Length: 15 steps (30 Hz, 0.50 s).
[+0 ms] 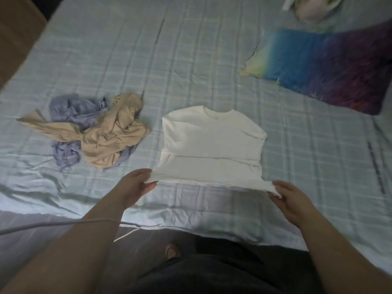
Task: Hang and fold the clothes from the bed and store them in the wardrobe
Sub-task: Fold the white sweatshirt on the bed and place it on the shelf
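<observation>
A white T-shirt lies flat on the bed, neckline away from me, its sides folded in. My left hand pinches the bottom left corner of its hem. At the bottom right corner my right hand pinches the hem too, and the hem is lifted slightly off the sheet. To the left lies a crumpled heap: a beige garment on top of a lavender garment.
The bed has a pale blue checked sheet. A rainbow-coloured pillow lies at the right. A white and green object sits at the far top right. A brown piece of furniture stands at the upper left. A thin cable crosses the bed's near edge.
</observation>
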Each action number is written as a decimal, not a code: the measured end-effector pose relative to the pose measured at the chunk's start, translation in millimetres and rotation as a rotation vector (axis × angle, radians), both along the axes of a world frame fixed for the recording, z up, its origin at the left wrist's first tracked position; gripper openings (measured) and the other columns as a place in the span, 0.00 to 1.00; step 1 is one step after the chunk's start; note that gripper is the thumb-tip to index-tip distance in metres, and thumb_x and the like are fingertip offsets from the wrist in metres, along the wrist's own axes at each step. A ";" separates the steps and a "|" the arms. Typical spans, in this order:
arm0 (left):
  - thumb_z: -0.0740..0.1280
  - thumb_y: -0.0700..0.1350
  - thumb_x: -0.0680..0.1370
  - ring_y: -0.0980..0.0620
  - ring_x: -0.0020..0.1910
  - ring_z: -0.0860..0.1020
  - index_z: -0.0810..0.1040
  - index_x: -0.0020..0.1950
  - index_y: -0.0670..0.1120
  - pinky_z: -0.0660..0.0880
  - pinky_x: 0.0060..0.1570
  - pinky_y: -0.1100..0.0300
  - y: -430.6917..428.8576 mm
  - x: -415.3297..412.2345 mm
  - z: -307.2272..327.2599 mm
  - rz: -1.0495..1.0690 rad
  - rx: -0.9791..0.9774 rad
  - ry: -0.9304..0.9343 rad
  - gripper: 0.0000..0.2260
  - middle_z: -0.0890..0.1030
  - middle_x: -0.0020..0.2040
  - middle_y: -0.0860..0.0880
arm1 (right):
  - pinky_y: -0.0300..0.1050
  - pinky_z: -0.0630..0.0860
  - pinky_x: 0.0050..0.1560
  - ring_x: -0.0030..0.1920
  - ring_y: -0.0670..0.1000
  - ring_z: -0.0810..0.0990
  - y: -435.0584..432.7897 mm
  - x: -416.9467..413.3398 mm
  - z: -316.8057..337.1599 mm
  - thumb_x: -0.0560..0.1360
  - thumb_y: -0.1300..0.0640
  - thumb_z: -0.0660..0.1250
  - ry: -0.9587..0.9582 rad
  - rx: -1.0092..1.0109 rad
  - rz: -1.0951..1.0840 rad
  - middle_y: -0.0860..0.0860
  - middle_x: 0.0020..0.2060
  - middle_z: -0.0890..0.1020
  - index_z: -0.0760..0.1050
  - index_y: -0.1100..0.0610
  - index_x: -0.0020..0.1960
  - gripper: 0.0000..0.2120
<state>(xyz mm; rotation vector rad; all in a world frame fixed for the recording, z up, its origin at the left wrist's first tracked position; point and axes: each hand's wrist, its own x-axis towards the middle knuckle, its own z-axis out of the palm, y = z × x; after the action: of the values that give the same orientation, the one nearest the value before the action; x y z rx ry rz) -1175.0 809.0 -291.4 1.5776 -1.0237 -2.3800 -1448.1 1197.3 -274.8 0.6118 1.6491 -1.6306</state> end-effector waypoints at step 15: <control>0.59 0.36 0.80 0.50 0.48 0.82 0.76 0.51 0.46 0.78 0.52 0.53 -93.4 -178.1 -8.5 -0.007 -0.115 0.000 0.08 0.83 0.49 0.46 | 0.42 0.82 0.51 0.55 0.54 0.78 -144.4 -152.2 -40.7 0.79 0.71 0.60 0.092 -0.048 -0.043 0.55 0.49 0.78 0.74 0.58 0.50 0.10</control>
<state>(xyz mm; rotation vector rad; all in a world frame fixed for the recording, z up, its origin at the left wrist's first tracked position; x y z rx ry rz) -1353.1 715.6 -299.9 1.5367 -1.1452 -2.2804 -1600.4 1053.0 -315.5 0.5595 1.6678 -1.7475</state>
